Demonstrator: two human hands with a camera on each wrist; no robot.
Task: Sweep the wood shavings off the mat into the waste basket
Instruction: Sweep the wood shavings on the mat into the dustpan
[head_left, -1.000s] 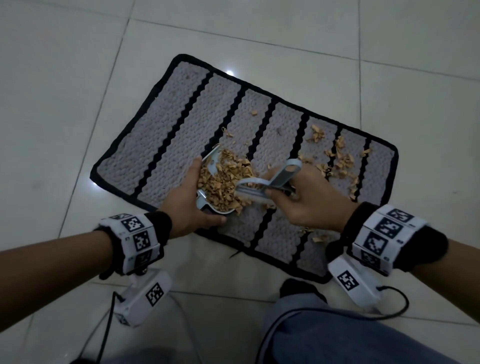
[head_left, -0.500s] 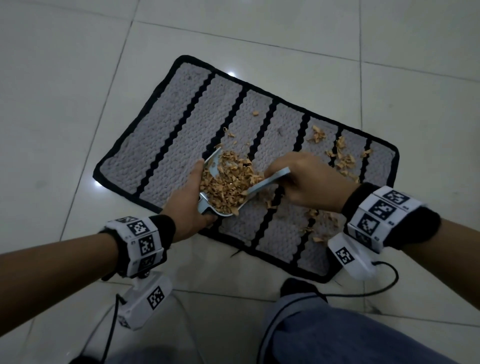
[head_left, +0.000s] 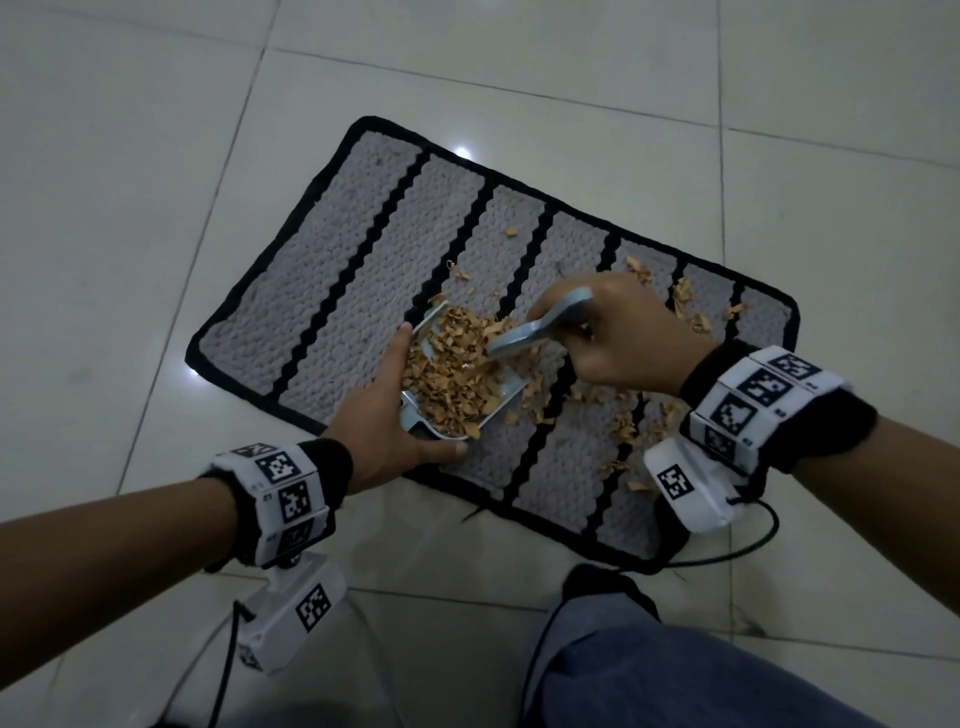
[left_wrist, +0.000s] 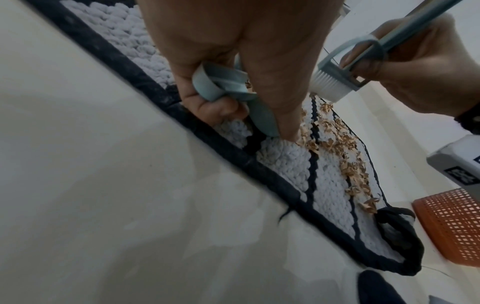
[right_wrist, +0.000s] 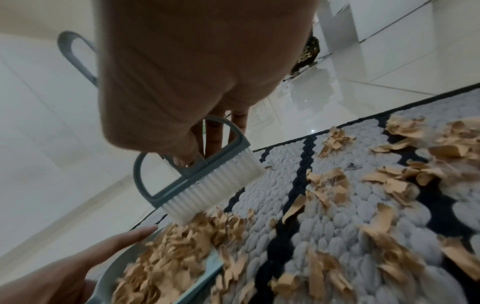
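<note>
A grey mat (head_left: 363, 249) with black stripes lies on the tiled floor. My left hand (head_left: 400, 395) grips a pale blue dustpan (head_left: 415, 421) by its back edge and handle (left_wrist: 221, 82), holding it on the mat's near edge. The pan is heaped with tan wood shavings (head_left: 452, 374). My right hand (head_left: 587, 332) grips a small blue brush (head_left: 535, 332); its white bristles (right_wrist: 207, 185) hover just above the pile at the pan's mouth. Loose shavings (head_left: 623, 426) lie on the mat right of the pan and under my right wrist, with more (head_left: 685, 306) near the far right corner.
An orange mesh waste basket (left_wrist: 457, 226) stands on the floor beyond the mat's right end, seen only in the left wrist view. My knee in blue jeans (head_left: 675, 670) is just in front of the mat. Bare white tiles (head_left: 130, 208) surround it.
My right hand has moved the brush away from me across the pan's mouth and lifted the bristles off the mat. The dustpan and my left hand have barely shifted.
</note>
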